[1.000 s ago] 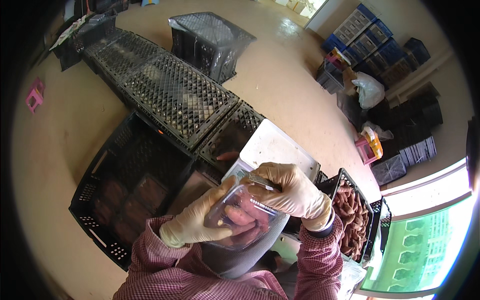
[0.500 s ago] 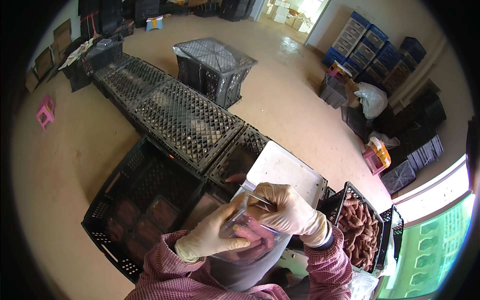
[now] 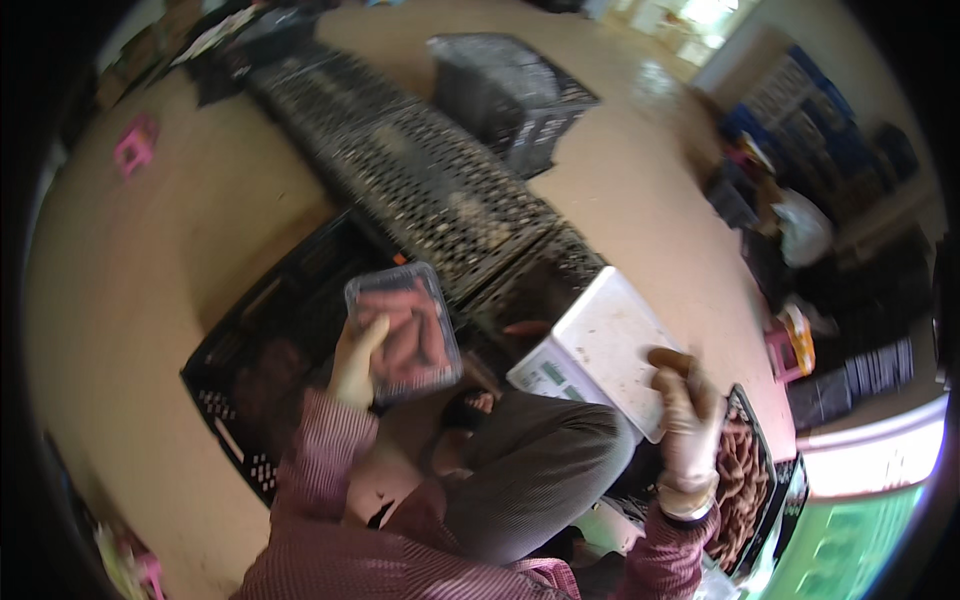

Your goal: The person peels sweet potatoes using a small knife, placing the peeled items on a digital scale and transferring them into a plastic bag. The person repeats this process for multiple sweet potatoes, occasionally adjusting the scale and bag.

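My gloved left hand [image 3: 357,365] grips a clear plastic box [image 3: 450,350] by its left side. Reddish sweet potatoes [image 3: 402,330] fill this box, which is tilted over the edge of a black crate [image 3: 225,345]. More filled boxes show dimly inside that crate. My gloved right hand [image 3: 688,415] is raised beside the right edge of a white scale [image 3: 625,345]. Its fingers are bent and blurred, with brownish tips; whether anything is in them I cannot make out. One loose sweet potato [image 3: 527,328] lies left of the scale.
A crate of loose sweet potatoes [image 3: 738,470] stands at my right. Upturned black crates [image 3: 440,185] form a long low bench ahead, with a lidded black crate [image 3: 510,100] beside it. Pink stools [image 3: 135,145] and stacked blue crates [image 3: 800,110] are farther off.
My hands have parted: the left has carried the box leftward toward the black crate, and the right has moved right, past the scale. The view has shifted too.
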`<state>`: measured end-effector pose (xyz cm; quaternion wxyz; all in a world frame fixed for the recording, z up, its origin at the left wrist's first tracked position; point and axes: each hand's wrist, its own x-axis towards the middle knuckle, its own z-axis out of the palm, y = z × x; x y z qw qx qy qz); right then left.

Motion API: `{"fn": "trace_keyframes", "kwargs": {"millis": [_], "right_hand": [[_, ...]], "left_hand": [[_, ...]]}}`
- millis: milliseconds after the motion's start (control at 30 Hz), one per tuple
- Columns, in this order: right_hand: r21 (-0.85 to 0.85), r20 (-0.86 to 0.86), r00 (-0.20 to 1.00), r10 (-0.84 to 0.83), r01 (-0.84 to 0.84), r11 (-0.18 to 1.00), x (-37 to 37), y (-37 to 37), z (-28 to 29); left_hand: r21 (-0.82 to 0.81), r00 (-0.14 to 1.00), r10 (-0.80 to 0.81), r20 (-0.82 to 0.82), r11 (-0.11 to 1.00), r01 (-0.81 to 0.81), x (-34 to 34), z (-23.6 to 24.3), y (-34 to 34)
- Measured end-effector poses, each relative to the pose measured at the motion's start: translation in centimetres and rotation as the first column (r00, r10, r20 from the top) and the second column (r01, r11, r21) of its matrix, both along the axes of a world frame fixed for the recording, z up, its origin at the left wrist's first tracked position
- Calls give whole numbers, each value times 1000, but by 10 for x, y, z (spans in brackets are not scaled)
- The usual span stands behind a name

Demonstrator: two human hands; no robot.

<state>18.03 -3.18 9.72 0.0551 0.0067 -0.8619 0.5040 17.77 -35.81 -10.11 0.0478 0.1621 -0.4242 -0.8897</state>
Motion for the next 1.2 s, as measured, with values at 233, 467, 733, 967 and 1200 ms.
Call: {"fn": "trace_keyframes", "kwargs": {"millis": [233,467,733,967,1200], "right_hand": [[99,124,879,-461,452,887,63,127,-72],[205,204,785,-585,550,810,113,149,-110],[308,173,758,-629,565,766,109,157,-96],[437,-344,613,-711,775,457,203,231,-52],[531,-132,7,-991,845,-65,464,284,-94]], "left_hand": [[-61,785,533,316,837,-544,-38,-171,-123],[-786,665,588,460,-79,614,-24,-267,-185],[-540,595,263,759,-256,802,-89,-321,-234],[-976,935,-279,-217,72,-205,-142,-172,-9],[-934,683,-693,232,-355,-44,-198,-211,138]]}}
